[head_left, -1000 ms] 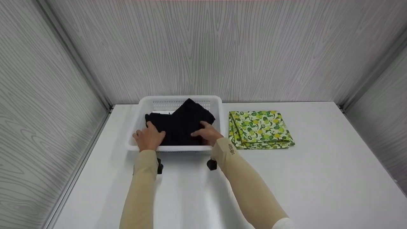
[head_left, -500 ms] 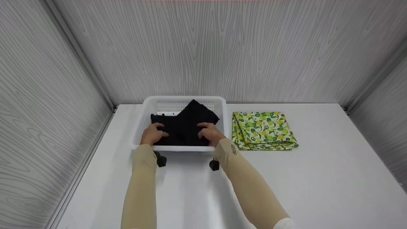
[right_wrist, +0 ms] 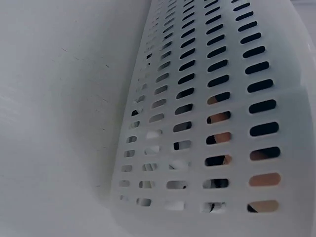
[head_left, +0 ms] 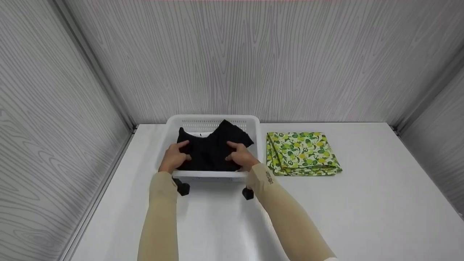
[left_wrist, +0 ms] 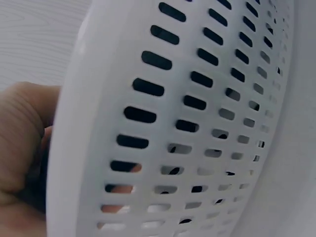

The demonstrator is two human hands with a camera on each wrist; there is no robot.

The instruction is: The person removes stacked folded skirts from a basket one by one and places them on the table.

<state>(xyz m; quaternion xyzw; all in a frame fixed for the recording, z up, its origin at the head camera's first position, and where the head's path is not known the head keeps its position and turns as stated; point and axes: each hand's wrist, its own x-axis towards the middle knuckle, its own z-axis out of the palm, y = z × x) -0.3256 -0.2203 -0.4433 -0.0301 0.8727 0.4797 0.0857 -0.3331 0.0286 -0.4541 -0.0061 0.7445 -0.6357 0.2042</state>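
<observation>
A folded black cloth [head_left: 206, 156] lies in a white plastic basket [head_left: 214, 174]. My left hand [head_left: 174, 156] grips its left side, thumb and index finger spread over the fabric. On the opposite side my right hand [head_left: 242, 156] holds the cloth in much the same way; the other fingers of both hands are hidden. The cloth's left corner stands up and its far edge sags between the hands. In the left wrist view my left hand [left_wrist: 19, 153] shows past the basket rim, dark fabric between its fingers. Through the slots in the right wrist view, skin of my right hand [right_wrist: 265, 179] shows.
A folded lemon-print cloth [head_left: 302, 154] lies right of the basket on the white table [head_left: 348, 214]. Something white lies in the basket behind the black cloth. Grey wood-grain panels [head_left: 232, 61] stand at the back and both sides.
My left hand has shifted right and inward onto the cloth's side. The cloth's left corner has risen and its far edge now curves down. My right hand has moved slightly.
</observation>
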